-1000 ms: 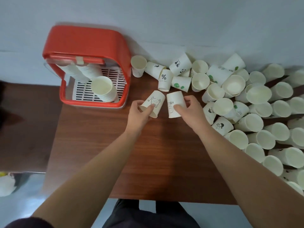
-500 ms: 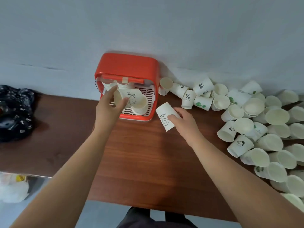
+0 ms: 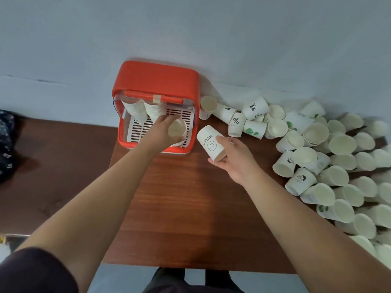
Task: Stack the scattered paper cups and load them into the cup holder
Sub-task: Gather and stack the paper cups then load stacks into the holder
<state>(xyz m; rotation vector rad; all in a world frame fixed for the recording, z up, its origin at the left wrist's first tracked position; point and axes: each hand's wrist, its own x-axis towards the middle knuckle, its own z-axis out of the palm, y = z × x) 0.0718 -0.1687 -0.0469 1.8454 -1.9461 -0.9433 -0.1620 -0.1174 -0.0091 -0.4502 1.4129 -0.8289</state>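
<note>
The orange cup holder (image 3: 156, 79) stands against the wall at the table's back, its white slatted floor showing. Two stacks of white cups (image 3: 135, 111) hang inside at the back. My left hand (image 3: 160, 132) reaches into the holder and grips a white paper cup (image 3: 177, 129), mouth facing me, at the holder's front right. My right hand (image 3: 232, 157) holds a white cup printed "HELLO" with a smiley (image 3: 209, 142), tilted, just right of the holder above the table. A big heap of scattered white paper cups (image 3: 330, 157) covers the table's right side.
The brown wooden table (image 3: 190, 208) has a bare stretch in front of the holder. A dark patterned cloth (image 3: 6, 144) lies at the far left on a lower dark surface. The pale wall runs right behind the holder and cups.
My left hand has carried its cup from the holder's left opening deeper in, to the front right of the slatted floor. My right hand has kept the "HELLO" cup, drifting slightly right.
</note>
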